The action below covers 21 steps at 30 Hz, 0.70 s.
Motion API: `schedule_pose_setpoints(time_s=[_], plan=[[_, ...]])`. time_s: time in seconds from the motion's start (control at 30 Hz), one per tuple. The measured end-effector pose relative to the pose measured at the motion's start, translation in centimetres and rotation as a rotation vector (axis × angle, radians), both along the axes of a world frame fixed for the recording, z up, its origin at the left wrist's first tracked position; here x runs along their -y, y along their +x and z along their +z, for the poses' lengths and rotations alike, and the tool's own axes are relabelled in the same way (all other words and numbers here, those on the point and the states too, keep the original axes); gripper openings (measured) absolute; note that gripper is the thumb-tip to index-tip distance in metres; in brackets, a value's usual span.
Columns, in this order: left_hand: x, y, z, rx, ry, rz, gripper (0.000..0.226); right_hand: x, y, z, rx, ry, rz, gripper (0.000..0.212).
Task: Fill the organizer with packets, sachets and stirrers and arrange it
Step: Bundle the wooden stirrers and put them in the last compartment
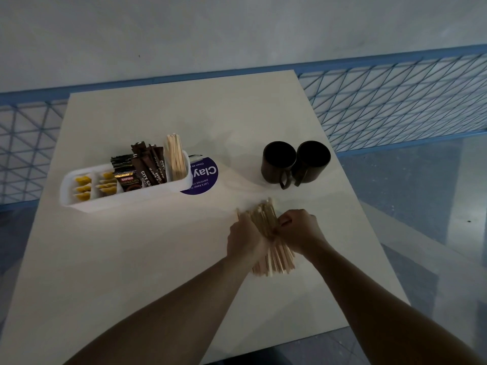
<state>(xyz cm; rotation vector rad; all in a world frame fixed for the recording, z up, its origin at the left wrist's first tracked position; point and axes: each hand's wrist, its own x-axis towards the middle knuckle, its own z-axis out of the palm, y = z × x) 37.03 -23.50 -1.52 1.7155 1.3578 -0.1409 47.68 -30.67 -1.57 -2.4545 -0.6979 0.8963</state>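
Left hand: back toward the camera, fingers curled against the left flank of the stirrer bundle; fingertips hidden.
Right hand: fingers curled, pinching the same bundle from its right flank at about mid-length.
Stirrer bundle: loose wooden sticks on the tabletop, clamped between both hands. Both ends are fanned and uneven. It lies well apart from the organizer.
Organizer: white tray, left of the hands. It holds yellow sachets in the left compartments, dark packets in the middle and upright stirrers in the right end compartment.
Handling (judged): light, thin, stiff, smooth. The sticks slide against one another and splay if the grip slackens.
Hold point: encircle the whole bundle at mid-length and level the ends before insertion.
Nearby: two dark mugs, touching each other.
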Motion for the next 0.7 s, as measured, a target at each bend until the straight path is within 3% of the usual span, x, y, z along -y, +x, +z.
schedule_pose_setpoints(time_s=[0.13,0.37,0.7], plan=[[-0.2,0.0,-0.4,-0.025,0.059,-0.006,0.061,-0.4,-0.3,-0.1,-0.003,0.012,0.016,0.013],[-0.5,0.1,-0.3,-0.039,0.075,0.006,0.027,-0.7,0.0,0.0,0.007,0.015,0.046,0.019],[-0.9,0.1,-0.3,-0.060,0.087,-0.004,0.028,-0.7,0.2,0.3,-0.043,-0.024,0.006,0.024]])
